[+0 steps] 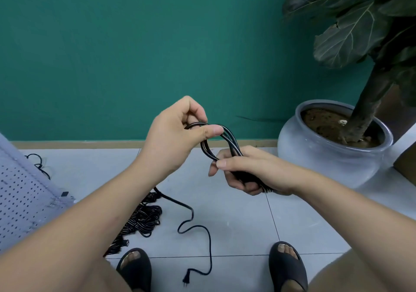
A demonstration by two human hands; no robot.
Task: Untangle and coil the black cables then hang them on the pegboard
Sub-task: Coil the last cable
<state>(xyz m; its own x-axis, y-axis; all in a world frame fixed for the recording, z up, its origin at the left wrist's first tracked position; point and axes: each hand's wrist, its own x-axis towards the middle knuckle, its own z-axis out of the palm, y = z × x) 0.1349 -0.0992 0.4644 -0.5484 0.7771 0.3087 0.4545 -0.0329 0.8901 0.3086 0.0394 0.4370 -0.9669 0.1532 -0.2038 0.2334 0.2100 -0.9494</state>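
Room: pale tiled floor (225, 213) is met by a teal wall (135, 44) along a wooden skirting strip.
Coil: a black cable (227, 134) is gathered into several loops and is held in the air between both hands, above the floor and in front of the wall.
Left hand: the top of the loops is pinched by the left hand (171, 143); its fingers (211, 132) are curled, with the thumb pressed onto the strands.
Right hand: the lower end of the loops is gripped by the right hand (252, 172), whose fingers (227, 163) are wrapped closed round the bundle.
Lead: a black lead (202, 231) is laid in curves on the floor below the hands and is ended by a plug (185, 279); its upper end is hidden behind the left forearm.
Pile: a tangle of thinner black cables (144, 219) is heaped on the floor just left of the lead, partly covered by the left forearm.
Pegboard: a grey perforated pegboard (20, 199) is seen at the left edge, near the pile.
Plant: a large-leaved plant is stood in a round grey pot (326, 161) at the right, by the wall.
Feet: two dark sandals (135, 267) are seen at the bottom edge.
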